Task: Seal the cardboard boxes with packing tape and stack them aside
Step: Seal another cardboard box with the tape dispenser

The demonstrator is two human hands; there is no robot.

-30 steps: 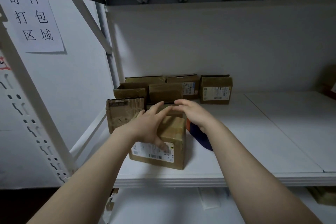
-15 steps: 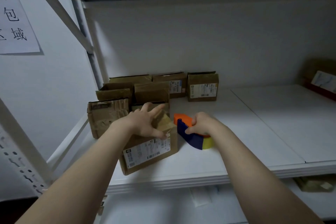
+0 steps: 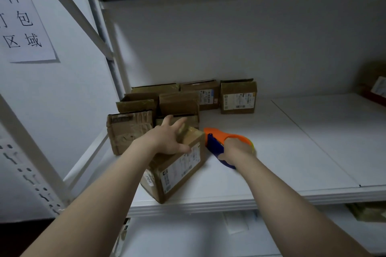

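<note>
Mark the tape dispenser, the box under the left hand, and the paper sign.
tape dispenser [image 3: 215, 145]: head view, blue body.
front box [image 3: 181, 168]: head view, labelled side face.
paper sign [image 3: 23, 27]: head view, sheet's middle.

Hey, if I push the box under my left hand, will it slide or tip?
Probably slides: the box is small and sits on a smooth shelf. Tipping seems unlikely; it sits low and wide under the left hand. Its near corner is close to the shelf's front edge, so a pull toward you might drop it.
</note>
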